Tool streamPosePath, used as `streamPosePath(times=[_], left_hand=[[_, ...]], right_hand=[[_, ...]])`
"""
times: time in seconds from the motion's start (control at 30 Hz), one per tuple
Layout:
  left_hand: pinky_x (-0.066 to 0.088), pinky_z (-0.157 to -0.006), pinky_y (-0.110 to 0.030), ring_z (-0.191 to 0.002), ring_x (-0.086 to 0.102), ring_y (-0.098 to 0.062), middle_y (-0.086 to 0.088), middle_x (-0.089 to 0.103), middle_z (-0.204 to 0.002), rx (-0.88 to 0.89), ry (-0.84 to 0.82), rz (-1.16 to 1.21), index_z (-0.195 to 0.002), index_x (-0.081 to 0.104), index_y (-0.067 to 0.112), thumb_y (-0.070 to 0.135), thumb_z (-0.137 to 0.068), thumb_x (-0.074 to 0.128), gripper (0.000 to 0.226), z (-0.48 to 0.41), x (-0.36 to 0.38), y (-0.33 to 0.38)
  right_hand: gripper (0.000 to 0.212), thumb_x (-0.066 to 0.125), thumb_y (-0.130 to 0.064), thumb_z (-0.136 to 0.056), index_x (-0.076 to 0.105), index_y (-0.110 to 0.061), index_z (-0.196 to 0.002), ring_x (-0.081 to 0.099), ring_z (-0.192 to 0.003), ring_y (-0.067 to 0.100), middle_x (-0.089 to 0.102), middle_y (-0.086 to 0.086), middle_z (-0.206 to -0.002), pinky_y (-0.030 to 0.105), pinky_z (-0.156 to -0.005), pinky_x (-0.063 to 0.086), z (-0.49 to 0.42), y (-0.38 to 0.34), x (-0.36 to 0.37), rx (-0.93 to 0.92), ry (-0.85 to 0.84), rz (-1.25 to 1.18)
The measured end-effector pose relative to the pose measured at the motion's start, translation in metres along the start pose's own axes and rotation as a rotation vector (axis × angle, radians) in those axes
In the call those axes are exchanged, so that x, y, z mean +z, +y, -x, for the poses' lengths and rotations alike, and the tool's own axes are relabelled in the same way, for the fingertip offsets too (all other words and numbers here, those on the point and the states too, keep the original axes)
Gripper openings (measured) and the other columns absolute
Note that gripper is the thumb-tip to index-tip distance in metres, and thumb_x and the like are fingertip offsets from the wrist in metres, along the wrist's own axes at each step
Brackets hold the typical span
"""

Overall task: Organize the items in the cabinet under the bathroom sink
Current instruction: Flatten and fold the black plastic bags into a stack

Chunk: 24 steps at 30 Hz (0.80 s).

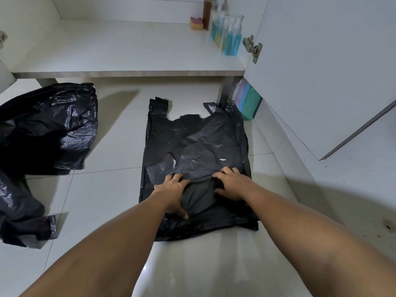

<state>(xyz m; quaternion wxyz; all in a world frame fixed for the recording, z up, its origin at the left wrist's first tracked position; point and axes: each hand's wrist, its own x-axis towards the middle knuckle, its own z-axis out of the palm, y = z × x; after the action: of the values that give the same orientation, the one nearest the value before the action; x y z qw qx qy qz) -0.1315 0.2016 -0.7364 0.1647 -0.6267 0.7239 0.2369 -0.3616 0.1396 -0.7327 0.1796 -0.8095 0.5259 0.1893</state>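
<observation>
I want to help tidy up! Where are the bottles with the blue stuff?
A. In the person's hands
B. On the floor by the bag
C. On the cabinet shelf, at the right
C: the blue bottles stand on the cabinet shelf at its right end, near the door hinge.

Plenty out of sight down here on the bathroom floor.
The crumpled black bags run off the left edge; the bottles at the cabinet's back are blurred, labels unreadable, tops cut by the frame. The pastel packs sit half hidden behind the open door (contents unclear). Both hands cover the flat bag's middle fold.
</observation>
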Motion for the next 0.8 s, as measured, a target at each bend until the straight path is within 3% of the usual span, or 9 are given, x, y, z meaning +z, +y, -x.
streamPosePath(times=[0.1,0.2,0.3,0.47,0.57,0.67,0.8], left_hand=[[0.036,-0.109,-0.065,-0.152,0.002,-0.026,0.004,0.006,-0.164,-0.006,0.002,0.009,-0.157,0.015,0.034,0.062,-0.051,0.090,0.132,-0.003,-0.002,0.001],[0.038,-0.108,-0.065,-0.152,0.004,-0.027,0.004,0.008,-0.162,-0.013,0.003,0.012,-0.155,0.018,0.034,0.062,-0.047,0.091,0.133,-0.007,-0.005,0.001],[0.040,-0.107,-0.061,-0.147,0.017,-0.028,0.002,0.018,-0.159,-0.018,0.006,-0.030,-0.152,0.024,0.033,0.071,-0.044,0.087,0.130,-0.009,-0.008,0.002],[0.032,-0.107,-0.054,-0.131,0.042,-0.027,-0.002,0.051,-0.138,-0.021,0.214,-0.046,-0.133,0.048,0.027,0.091,-0.052,0.064,0.105,-0.028,-0.039,0.005],[0.032,-0.106,-0.053,-0.132,0.037,-0.027,-0.002,0.047,-0.141,-0.004,0.295,-0.026,-0.137,0.046,0.026,0.086,-0.057,0.067,0.102,-0.049,-0.054,0.005],[0.024,-0.113,-0.062,-0.142,0.025,-0.030,-0.002,0.032,-0.155,-0.007,0.202,0.009,-0.152,0.030,0.027,0.085,-0.047,0.074,0.127,-0.072,-0.064,0.009],[0.013,-0.110,-0.076,-0.147,0.014,-0.034,-0.003,0.021,-0.159,0.004,0.157,-0.066,-0.157,0.015,0.029,0.085,-0.034,0.079,0.149,-0.098,-0.065,0.016]], right_hand=[[0.071,0.040,-0.060,-0.097,0.018,-0.029,-0.157,0.019,-0.146,0.036,0.015,0.006,-0.163,0.057,-0.112,0.028,-0.008,0.022,-0.006,0.285,-0.004,-0.063],[0.069,0.035,-0.058,-0.099,0.024,-0.019,-0.155,0.027,-0.140,0.037,0.028,0.016,-0.154,0.061,-0.108,0.031,-0.013,0.031,-0.021,0.553,0.161,-0.177],[0.054,0.041,-0.047,-0.100,0.037,-0.020,-0.147,0.034,-0.132,0.033,0.038,0.012,-0.144,0.054,-0.102,0.035,-0.025,0.017,-0.031,0.365,0.415,-0.117],[0.053,0.050,-0.041,-0.099,0.040,-0.022,-0.147,0.030,-0.137,0.032,0.036,0.008,-0.147,0.057,-0.109,0.031,-0.054,-0.015,-0.041,0.123,0.309,-0.128],[0.050,0.051,-0.037,-0.099,0.041,-0.022,-0.146,0.031,-0.137,0.031,0.038,0.008,-0.146,0.056,-0.108,0.033,-0.074,-0.017,-0.048,0.103,0.311,-0.173],[0.045,0.051,-0.031,-0.100,0.046,-0.018,-0.143,0.035,-0.135,0.032,0.040,0.011,-0.144,0.051,-0.107,0.037,-0.096,-0.008,-0.062,0.184,0.415,-0.307],[0.043,0.052,-0.022,-0.100,0.049,-0.008,-0.140,0.042,-0.133,0.035,0.046,0.017,-0.141,0.041,-0.110,0.039,-0.137,0.018,-0.086,0.331,0.525,-0.548]])
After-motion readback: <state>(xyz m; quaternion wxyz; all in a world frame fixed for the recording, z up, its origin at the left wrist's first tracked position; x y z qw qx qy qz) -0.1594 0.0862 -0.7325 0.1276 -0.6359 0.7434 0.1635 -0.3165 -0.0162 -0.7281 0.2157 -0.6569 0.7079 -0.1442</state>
